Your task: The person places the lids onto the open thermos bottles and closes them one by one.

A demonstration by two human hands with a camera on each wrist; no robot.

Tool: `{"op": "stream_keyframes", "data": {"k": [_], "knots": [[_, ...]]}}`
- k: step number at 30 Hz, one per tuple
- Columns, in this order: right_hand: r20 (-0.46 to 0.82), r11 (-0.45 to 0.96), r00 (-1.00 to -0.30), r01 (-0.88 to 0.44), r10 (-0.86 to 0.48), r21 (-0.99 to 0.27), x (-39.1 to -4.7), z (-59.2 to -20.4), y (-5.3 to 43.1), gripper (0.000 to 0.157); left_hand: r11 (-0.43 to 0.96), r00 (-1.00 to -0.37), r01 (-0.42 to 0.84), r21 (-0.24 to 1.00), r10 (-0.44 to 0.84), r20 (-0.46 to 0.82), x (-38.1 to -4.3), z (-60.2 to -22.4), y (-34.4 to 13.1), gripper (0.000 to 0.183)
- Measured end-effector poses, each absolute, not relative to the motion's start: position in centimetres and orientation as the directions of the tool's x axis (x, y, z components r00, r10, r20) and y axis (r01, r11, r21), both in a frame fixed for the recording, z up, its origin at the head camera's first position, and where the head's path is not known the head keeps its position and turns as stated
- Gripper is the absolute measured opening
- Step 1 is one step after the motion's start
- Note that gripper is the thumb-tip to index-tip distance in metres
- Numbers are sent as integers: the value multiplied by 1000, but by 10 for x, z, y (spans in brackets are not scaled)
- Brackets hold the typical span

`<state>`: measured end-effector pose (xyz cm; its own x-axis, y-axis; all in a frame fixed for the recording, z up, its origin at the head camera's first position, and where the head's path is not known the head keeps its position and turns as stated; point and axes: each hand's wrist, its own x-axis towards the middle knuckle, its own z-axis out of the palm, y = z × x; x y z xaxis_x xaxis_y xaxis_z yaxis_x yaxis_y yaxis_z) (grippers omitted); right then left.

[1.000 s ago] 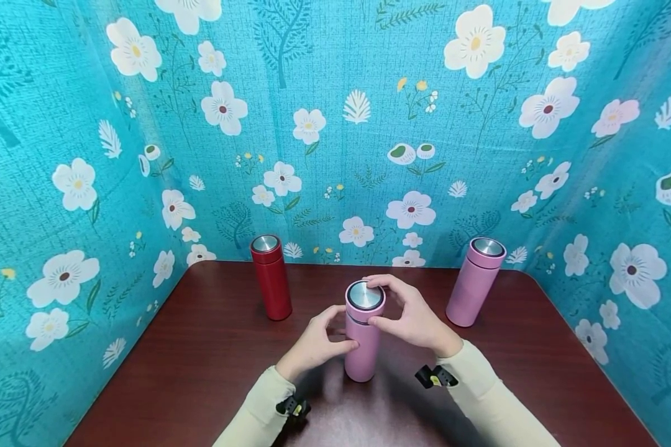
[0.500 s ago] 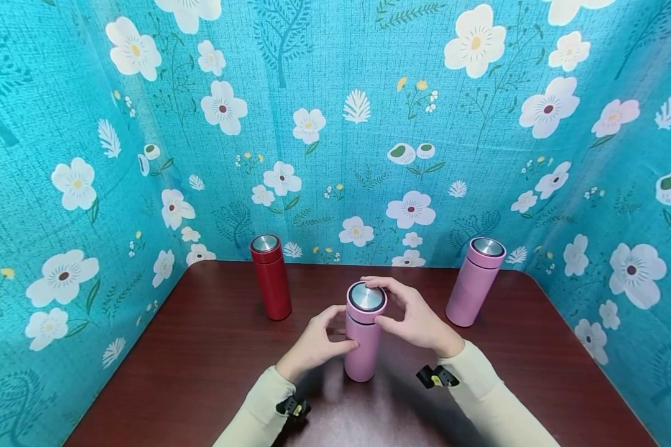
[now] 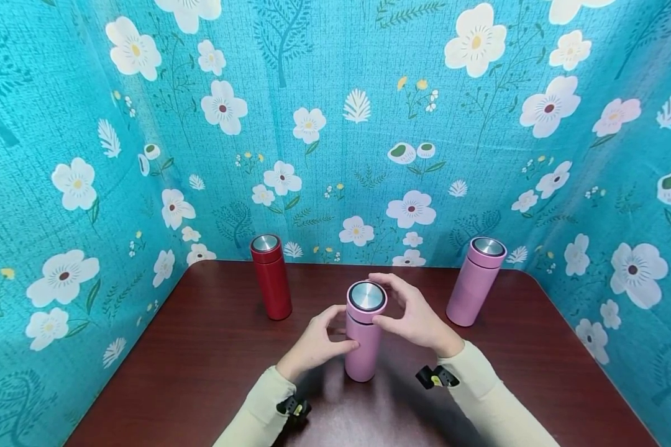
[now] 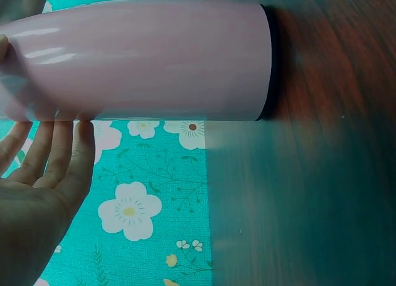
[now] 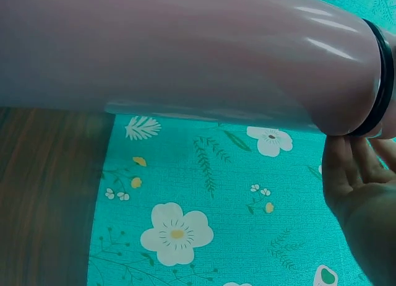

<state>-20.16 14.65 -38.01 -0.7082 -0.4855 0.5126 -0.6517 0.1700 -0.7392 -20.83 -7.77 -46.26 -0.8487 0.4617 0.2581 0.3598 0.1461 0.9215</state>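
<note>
A pink thermos bottle stands upright at the middle of the table. My left hand holds its body from the left, thumb on the near side. Around the pink lid, which has a silver top, my right hand has its thumb in front and fingers behind. A dark gap or ring shows between lid and body. In the left wrist view, fingertips touch the bottle wall. The right wrist view shows fingers against the bottle near a black ring; the lid is mostly cut off there.
A red thermos bottle stands at the back left of the dark wooden table. Another pink thermos bottle stands at the back right. Blue flowered cloth encloses the table's back and sides.
My right fingers have shifted around the lid, their tips moving from its top edge back behind it. The lid sits slightly further right than one second ago. My left hand stays put.
</note>
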Motion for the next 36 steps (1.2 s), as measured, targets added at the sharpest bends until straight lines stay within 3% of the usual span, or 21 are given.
{"op": "stream_keyframes", "data": {"k": [6,15,26,32,36], "knots": [[505,206,-734,-638,-454,-742,-209,-391,148,64,145,-848,363,920,461,262,-208,-461,-77,59],[489,87,-683,-625,-543,-776,-208,-391,152,62,140,-849,363,921,456,265,-208,-463,-79,58],[481,123,-719,-610,-501,-783,-205,-390,152,65,131,-843,372,919,461,276,-202,-453,-76,58],[499,134,-700,-638,-511,-758,-195,-374,147,62,118,-839,362,925,473,268,-191,-433,-76,56],[494,158,-697,-647,-521,-746,-189,-362,144,57,115,-840,364,924,470,273,-199,-447,-75,58]]}}
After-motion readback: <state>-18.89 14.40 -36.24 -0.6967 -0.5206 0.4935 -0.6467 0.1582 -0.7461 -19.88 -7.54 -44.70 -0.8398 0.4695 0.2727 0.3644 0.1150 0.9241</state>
